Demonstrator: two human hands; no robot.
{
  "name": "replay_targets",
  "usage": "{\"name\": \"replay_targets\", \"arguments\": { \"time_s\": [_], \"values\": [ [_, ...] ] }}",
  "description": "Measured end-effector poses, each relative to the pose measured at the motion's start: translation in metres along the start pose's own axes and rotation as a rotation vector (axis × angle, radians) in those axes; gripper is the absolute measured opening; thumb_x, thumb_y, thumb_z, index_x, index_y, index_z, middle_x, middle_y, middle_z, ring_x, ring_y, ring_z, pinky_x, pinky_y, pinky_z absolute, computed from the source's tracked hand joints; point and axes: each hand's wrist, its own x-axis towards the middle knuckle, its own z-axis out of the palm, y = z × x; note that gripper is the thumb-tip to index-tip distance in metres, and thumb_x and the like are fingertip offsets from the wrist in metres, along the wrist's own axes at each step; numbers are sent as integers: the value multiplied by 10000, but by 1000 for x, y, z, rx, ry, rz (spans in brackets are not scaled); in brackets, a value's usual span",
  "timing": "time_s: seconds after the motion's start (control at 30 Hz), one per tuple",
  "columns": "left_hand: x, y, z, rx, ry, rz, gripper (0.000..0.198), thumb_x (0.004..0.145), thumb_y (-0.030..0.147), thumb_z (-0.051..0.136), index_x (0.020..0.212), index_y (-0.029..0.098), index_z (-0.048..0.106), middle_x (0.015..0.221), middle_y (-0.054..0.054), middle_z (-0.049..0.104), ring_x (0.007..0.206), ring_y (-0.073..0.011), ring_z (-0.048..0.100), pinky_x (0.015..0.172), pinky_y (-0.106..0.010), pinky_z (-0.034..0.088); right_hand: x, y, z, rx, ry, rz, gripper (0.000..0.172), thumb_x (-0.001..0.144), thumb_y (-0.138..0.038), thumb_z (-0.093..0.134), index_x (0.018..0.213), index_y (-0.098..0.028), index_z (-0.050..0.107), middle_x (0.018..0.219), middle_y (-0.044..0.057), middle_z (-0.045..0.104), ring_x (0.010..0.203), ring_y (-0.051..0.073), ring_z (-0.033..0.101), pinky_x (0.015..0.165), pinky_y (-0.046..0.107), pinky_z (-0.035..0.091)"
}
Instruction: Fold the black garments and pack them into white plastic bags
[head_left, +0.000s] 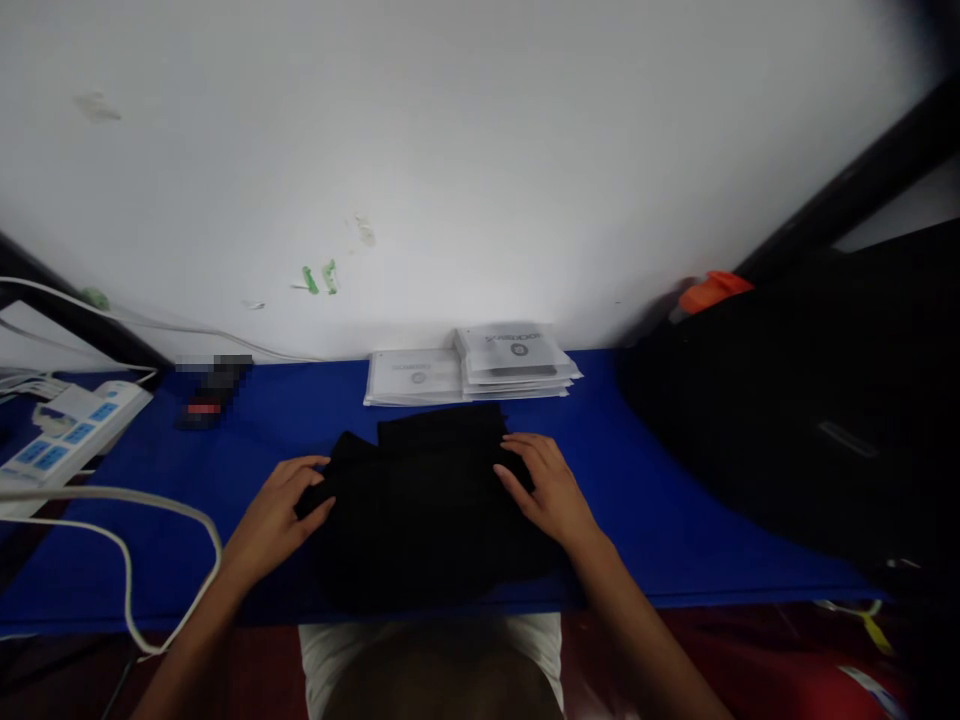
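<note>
A black folded garment [427, 500] lies on the blue table [637, 470] right in front of me. My left hand [281, 505] rests on the garment's left edge, fingers curled around the fabric there. My right hand [544, 485] lies on the garment's right side, fingers bent and pressing down on the cloth. Both forearms reach in from the bottom of the view.
Flat clear packets with printed inserts [480, 365] are stacked at the back by the white wall. A white power strip [71, 425] and white cables [127, 540] lie at the left. A large black bundle [795, 420] with an orange-capped item [712, 288] fills the right side.
</note>
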Motion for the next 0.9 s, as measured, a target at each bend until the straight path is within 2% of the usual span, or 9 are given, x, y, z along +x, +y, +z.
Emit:
{"name": "replay_targets", "arguments": {
  "time_s": [0.1, 0.2, 0.3, 0.4, 0.47, 0.63, 0.7, 0.77, 0.9],
  "values": [
    [11, 5, -12, -60, 54, -265, 221, 802, 455, 595, 849, 240, 589, 755, 1, 650, 703, -212, 633, 621, -322, 515, 0, 2, -2, 9, 55, 40, 242, 951, -357, 529, 1145, -220, 574, 1111, 117, 643, 1081, 287, 583, 921, 499, 511],
    [28, 10, -15, -185, 349, -441, 322, 707, 441, 704, 923, 231, 591, 781, 10, 647, 724, -199, 645, 636, -301, 509, -1, 4, -3, 13, 84, 80, 244, 959, -370, 512, 1145, -226, 577, 1099, 109, 647, 1067, 288, 586, 913, 498, 509],
    [45, 22, -7, -467, 721, -475, 528, 647, 421, 789, 1075, 216, 558, 862, -1, 652, 781, -182, 660, 739, -314, 533, -2, 7, -3, 20, 98, 99, 240, 963, -371, 506, 1143, -227, 573, 1092, 105, 648, 1061, 283, 585, 916, 489, 507],
    [55, 41, 8, -633, 870, -413, 581, 666, 394, 793, 1149, 212, 525, 894, -5, 651, 818, -173, 669, 810, -331, 539, -3, 7, -2, 26, 104, 110, 230, 965, -370, 507, 1133, -227, 572, 1081, 100, 650, 1054, 279, 585, 911, 476, 510],
    [54, 54, 21, -570, 753, -363, 532, 707, 391, 768, 1153, 216, 537, 960, -30, 664, 888, -196, 676, 845, -357, 537, -2, 7, -2, 28, 101, 112, 225, 965, -370, 509, 1127, -228, 572, 1075, 96, 652, 1047, 277, 585, 907, 473, 511],
    [38, 74, 48, -333, 57, -84, 555, 838, 388, 659, 1330, 242, 451, 1273, -94, 638, 1231, -258, 569, 1061, -475, 416, -2, 8, 0, 46, 84, 104, 216, 966, -367, 507, 1121, -229, 569, 1073, 93, 657, 1042, 273, 587, 904, 471, 513],
    [32, 77, 53, -241, -69, -7, 598, 866, 402, 629, 1398, 256, 399, 1376, -95, 572, 1326, -264, 481, 1116, -504, 348, -2, 8, 0, 52, 75, 110, 220, 967, -373, 503, 1125, -236, 569, 1069, 89, 658, 1038, 275, 591, 903, 472, 513],
    [29, 77, 54, -195, -43, 21, 543, 905, 405, 572, 1404, 268, 407, 1403, -86, 546, 1335, -260, 468, 1118, -499, 349, -2, 8, 0, 59, 67, 116, 223, 966, -381, 501, 1124, -240, 570, 1066, 87, 658, 1035, 275, 594, 902, 470, 514],
    [28, 66, 52, -121, 307, -59, 394, 943, 384, 488, 1305, 229, 495, 1336, -111, 555, 1264, -258, 508, 1080, -481, 395, -2, 8, -2, 77, 68, 133, 224, 968, -392, 491, 1108, -241, 577, 1054, 84, 662, 1024, 275, 598, 897, 465, 517]
  ]
}}
